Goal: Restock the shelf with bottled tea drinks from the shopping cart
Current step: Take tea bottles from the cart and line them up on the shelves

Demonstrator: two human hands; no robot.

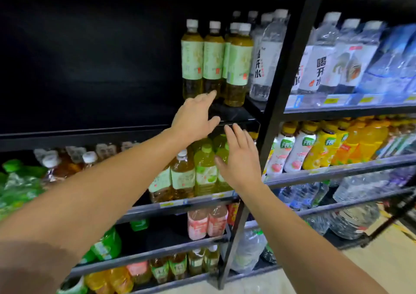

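Several tea bottles (213, 57) with pale green labels and white caps stand upright at the right end of a dark upper shelf (90, 133). My left hand (195, 118) reaches toward their bases with fingers straight, the fingertips at the foot of one bottle, holding nothing. Just below the shelf's front edge my right hand (238, 158) hovers with fingers spread and empty. The shopping cart is out of view.
Left of the tea bottles the upper shelf is bare and dark. Water bottles (265, 59) stand to their right beside a black upright post (281, 73). Lower shelves hold green tea, juice (319, 149) and pink drinks (207, 222). Large water jugs (351, 221) sit near the floor.
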